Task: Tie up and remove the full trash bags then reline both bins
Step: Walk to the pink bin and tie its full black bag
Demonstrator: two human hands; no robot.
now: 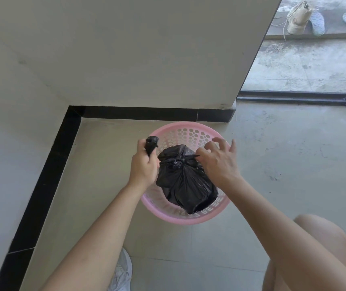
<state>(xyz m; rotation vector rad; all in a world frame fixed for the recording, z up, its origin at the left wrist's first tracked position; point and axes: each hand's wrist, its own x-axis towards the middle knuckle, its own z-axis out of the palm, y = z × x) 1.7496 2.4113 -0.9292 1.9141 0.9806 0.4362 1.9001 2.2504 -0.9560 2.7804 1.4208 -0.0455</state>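
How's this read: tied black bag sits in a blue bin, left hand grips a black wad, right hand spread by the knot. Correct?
One slip: the bin is pink, not blue, per the head view. Rest stands: the tied black bag sits in it, the left hand grips a black wad, the right hand is spread by the knot.

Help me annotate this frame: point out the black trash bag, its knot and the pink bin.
black trash bag (186, 185), head view, on its bulging front side.
knot (177, 161), head view, at its tied centre.
pink bin (178, 219), head view, on its near rim.
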